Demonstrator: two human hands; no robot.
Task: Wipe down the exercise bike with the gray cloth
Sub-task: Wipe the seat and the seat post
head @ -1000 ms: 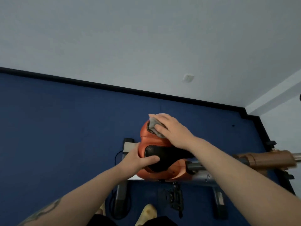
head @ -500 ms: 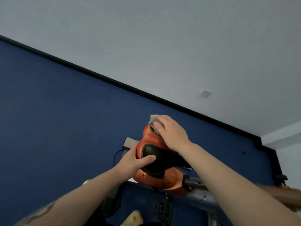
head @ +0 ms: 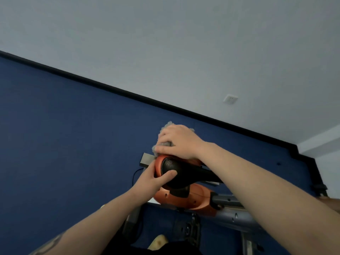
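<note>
right hand [head: 179,142] has the gray cloth [head: 166,127] bunched under curled fingers on the far edge of the orange and black saddle [head: 176,172], left hand [head: 153,178] clamped on its near side, I'd keep that brace firm and drag the cloth back in overlapping passes

Crumpled gray cloth [head: 166,134] atop the far end of orange-and-black exercise bike [head: 184,183] saddle.

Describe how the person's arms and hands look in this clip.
Both forearms are bare, with no sleeves in view. The left forearm carries a dark tattoo near the frame's bottom edge. Neither the left hand nor the right hand shows gloves, rings or a watch.
</note>
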